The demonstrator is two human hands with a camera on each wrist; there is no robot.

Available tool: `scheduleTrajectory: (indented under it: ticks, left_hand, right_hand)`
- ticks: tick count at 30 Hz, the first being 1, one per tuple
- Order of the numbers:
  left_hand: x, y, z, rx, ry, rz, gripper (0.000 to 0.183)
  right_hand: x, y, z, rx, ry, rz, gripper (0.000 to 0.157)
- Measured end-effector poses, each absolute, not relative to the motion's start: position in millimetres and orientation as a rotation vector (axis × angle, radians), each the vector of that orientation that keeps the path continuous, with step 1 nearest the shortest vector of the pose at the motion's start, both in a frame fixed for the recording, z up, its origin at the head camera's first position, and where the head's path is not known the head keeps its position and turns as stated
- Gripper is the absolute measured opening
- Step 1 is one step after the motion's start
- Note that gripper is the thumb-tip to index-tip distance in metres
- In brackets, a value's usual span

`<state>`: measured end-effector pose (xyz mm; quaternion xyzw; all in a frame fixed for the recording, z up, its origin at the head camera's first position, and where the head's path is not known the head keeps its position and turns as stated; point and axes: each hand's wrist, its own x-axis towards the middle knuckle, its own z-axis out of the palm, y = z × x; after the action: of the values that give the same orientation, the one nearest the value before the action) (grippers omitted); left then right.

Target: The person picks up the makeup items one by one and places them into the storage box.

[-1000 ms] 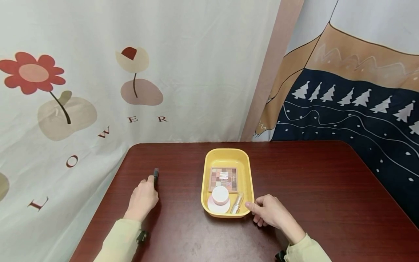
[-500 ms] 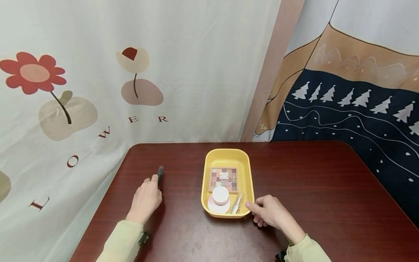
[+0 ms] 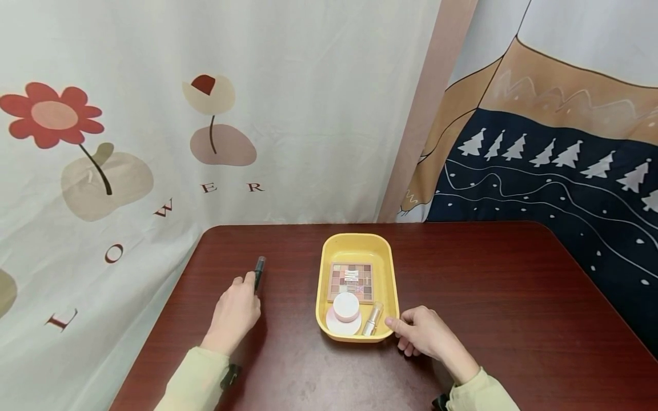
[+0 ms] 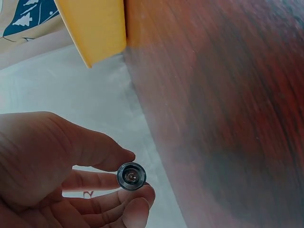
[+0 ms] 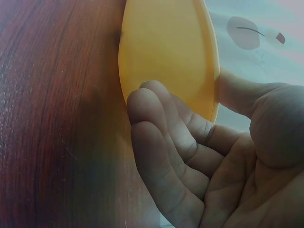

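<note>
Between thumb and fingers, my left hand (image 3: 235, 317) pinches a slim dark tube (image 3: 259, 272) with a greyish end, over the left part of the table. Seen end-on in the left wrist view, the tube (image 4: 131, 176) is round and black-rimmed; its exact kind cannot be made out. My right hand (image 3: 430, 332) holds the near right corner of a yellow tray (image 3: 357, 244), thumb at the rim and fingers against the outer wall (image 5: 166, 52). An eyeshadow palette (image 3: 351, 282), a round white-lidded jar (image 3: 346, 306) over a pale pink disc (image 3: 336, 325), and a lipstick-like tube (image 3: 372, 319) lie inside.
The dark red wooden table (image 3: 488, 274) reaches back to a white curtain (image 3: 319, 114) printed with flowers and letters. A navy and tan tree-patterned cloth (image 3: 540, 165) hangs at the right. Dark wrist bands show at both sleeves.
My left hand has moved slightly right and away from me, carrying the dark tube. The right hand and the tray have stayed in place.
</note>
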<state>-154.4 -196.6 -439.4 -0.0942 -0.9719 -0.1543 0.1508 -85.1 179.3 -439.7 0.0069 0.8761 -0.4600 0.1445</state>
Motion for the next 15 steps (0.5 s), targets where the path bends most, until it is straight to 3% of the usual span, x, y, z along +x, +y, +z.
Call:
scheduleTrajectory:
  ticks: [15]
  left_hand:
    - [-151.1, -184.5, -437.1, -0.334, -2.744, -0.434, 0.024]
  right_hand:
    - [-85.8, 179.6, -440.9, 0.035, 2.520, -1.318, 0.040]
